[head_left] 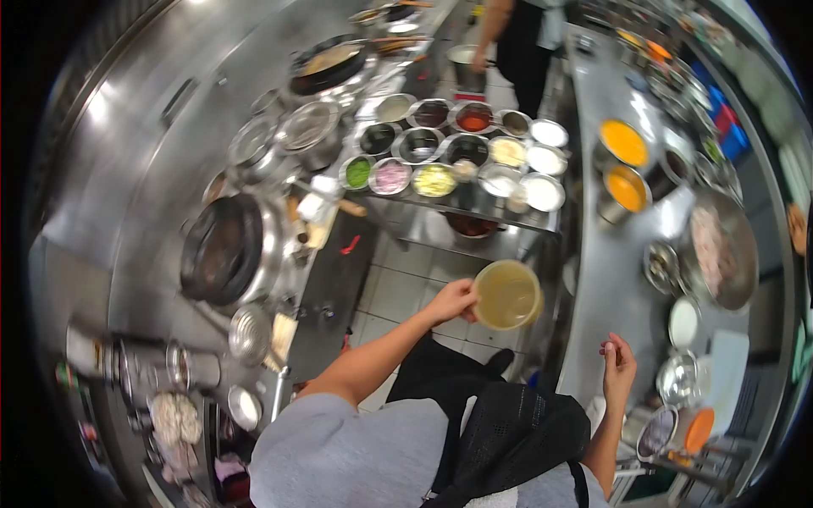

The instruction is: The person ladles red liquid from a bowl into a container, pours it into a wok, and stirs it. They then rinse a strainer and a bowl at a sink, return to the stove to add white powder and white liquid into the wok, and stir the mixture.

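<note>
The tub [508, 295] is gripped by its rim in the left hand [453, 300] only, the right hand [618, 366] loosely curled; if tilted, liquid could be spilled

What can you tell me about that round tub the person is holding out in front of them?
The tub is round and open-topped with no lid. It looks like translucent plastic with a pale yellowish tint, and whether it holds liquid or is empty cannot be told. It is tipped so its mouth faces the camera. The left hand grips its rim on one side and holds it in the air above the tiled floor, beside the steel counter. Nothing else touches it.
</note>
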A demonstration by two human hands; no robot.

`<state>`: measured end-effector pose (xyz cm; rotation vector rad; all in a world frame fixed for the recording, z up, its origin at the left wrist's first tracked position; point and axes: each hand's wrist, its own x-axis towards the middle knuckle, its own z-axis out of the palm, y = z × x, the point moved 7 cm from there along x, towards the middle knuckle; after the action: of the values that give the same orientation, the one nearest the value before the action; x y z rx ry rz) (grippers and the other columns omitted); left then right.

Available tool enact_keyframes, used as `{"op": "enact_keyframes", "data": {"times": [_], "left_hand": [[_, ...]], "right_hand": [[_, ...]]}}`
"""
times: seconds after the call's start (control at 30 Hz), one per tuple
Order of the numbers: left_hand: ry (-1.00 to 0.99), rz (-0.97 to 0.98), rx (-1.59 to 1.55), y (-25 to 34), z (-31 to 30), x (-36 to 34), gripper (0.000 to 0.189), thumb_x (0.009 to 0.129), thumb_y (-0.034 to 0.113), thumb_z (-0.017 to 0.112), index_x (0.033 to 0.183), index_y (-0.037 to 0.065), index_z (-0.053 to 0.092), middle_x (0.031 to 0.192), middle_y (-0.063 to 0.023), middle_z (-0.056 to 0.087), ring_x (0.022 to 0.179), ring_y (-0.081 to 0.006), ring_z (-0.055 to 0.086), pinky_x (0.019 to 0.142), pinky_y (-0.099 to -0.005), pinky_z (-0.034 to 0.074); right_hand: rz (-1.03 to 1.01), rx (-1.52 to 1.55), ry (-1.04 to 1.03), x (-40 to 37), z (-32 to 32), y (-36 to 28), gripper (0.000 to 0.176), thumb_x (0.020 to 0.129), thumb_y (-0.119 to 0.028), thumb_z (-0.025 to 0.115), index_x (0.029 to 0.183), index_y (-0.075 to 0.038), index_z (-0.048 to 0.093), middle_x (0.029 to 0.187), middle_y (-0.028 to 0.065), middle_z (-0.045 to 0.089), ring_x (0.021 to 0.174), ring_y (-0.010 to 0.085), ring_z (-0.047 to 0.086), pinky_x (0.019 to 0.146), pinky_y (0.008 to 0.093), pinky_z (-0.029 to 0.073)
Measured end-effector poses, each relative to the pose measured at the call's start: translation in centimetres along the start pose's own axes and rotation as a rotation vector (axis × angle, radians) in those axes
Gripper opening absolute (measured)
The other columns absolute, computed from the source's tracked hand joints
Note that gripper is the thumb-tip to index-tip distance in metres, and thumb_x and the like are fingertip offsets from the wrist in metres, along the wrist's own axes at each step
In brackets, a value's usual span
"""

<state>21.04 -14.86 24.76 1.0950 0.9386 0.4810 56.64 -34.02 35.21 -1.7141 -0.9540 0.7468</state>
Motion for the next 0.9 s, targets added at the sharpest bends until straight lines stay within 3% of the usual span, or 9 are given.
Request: {"op": "enact_keyframes", "data": {"times": [0.13,0.23,0.33,0.4,0.47,0.57,0.67,0.73,0.9], "left_hand": [[0.333,0.043,0.013,-5.1,-13.8,-13.0,0.014,0.094,0.011,0.059,0.099,-0.001,0.054,0.083,-0.0095,0.064,0.072,-0.0184,0.069,0.062,-0.0312,0.060],[0.582,0.112,-0.087,-7.6,-20.0,-20.3,0.017,0.094,0.011,0.064,0.087,0.001,0.051,0.076,-0.0074,0.062,0.066,-0.0157,0.067,0.056,-0.0282,0.057],[0.720,0.137,-0.183,-8.5,-24.0,-24.8,0.020,0.094,0.014,0.066,0.088,0.001,0.052,0.076,-0.0063,0.061,0.066,-0.0135,0.066,0.057,-0.0261,0.055],[0.775,0.159,-0.168,-8.2,-26.3,-26.9,0.020,0.094,0.014,0.067,0.089,0.001,0.052,0.076,-0.0057,0.061,0.067,-0.0125,0.065,0.058,-0.0253,0.054],[0.833,0.182,-0.163,-7.8,-28.2,-29.0,0.020,0.093,0.014,0.067,0.090,0.001,0.053,0.077,-0.0051,0.061,0.067,-0.0114,0.064,0.059,-0.0245,0.053],[0.895,0.186,-0.204,-7.8,-30.9,-31.0,0.020,0.092,0.013,0.070,0.091,0.001,0.054,0.077,-0.0046,0.062,0.068,-0.0100,0.064,0.061,-0.0233,0.052],[0.915,0.151,-0.278,-8.8,-32.2,-32.6,0.020,0.092,0.012,0.070,0.095,0.001,0.053,0.080,-0.0048,0.062,0.069,-0.0101,0.063,0.060,-0.0236,0.052],[0.949,0.275,-0.392,-8.4,-33.0,-32.8,0.020,0.093,0.010,0.068,0.102,0.002,0.052,0.084,-0.0053,0.062,0.070,-0.0101,0.063,0.061,-0.0237,0.053],[0.912,0.285,-0.379,-8.7,-34.9,-31.5,0.021,0.094,0.009,0.066,0.107,0.003,0.050,0.084,-0.0057,0.061,0.071,-0.0108,0.063,0.062,-0.0248,0.054]], "right_hand": [[-0.175,-0.266,-0.397,4.6,15.9,-5.2,0.028,0.094,-0.017,0.065,0.117,-0.002,0.066,0.090,0.0100,0.069,0.079,0.0154,0.064,0.073,0.0289,0.052],[-0.316,-0.326,-0.787,3.3,31.4,-13.5,0.034,0.091,-0.019,0.065,0.120,-0.001,0.064,0.100,0.0174,0.071,0.090,0.0288,0.070,0.079,0.0359,0.053],[-0.496,-0.265,-1.005,2.7,47.1,-18.6,0.034,0.091,-0.020,0.065,0.121,-0.003,0.063,0.101,0.0198,0.070,0.093,0.0311,0.069,0.080,0.0396,0.053],[-0.678,-0.357,-0.942,4.0,57.4,-20.3,0.038,0.090,-0.026,0.064,0.120,-0.003,0.060,0.095,0.0198,0.067,0.090,0.0367,0.066,0.080,0.0438,0.051],[-0.818,-0.567,-0.714,5.3,65.9,-21.1,0.042,0.088,-0.032,0.066,0.120,-0.005,0.059,0.106,0.0232,0.064,0.097,0.0413,0.063,0.083,0.0483,0.052],[-0.681,-0.815,-0.746,7.7,76.7,-18.3,0.042,0.086,-0.032,0.067,0.117,-0.004,0.060,0.102,0.0240,0.066,0.096,0.0434,0.064,0.082,0.0505,0.052],[-0.552,-0.676,-0.796,8.2,81.8,-16.4,0.040,0.084,-0.030,0.067,0.111,-0.001,0.060,0.094,0.0247,0.067,0.093,0.0439,0.064,0.080,0.0506,0.051],[-0.540,-0.566,-0.820,7.0,81.5,-16.8,0.038,0.084,-0.028,0.066,0.109,0.000,0.059,0.090,0.0245,0.066,0.091,0.0437,0.065,0.079,0.0501,0.051],[-0.451,-0.248,-0.883,2.1,70.2,-17.4,0.031,0.086,-0.024,0.067,0.103,0.000,0.058,0.067,0.0169,0.055,0.061,0.0335,0.055,0.063,0.0409,0.046]]}}
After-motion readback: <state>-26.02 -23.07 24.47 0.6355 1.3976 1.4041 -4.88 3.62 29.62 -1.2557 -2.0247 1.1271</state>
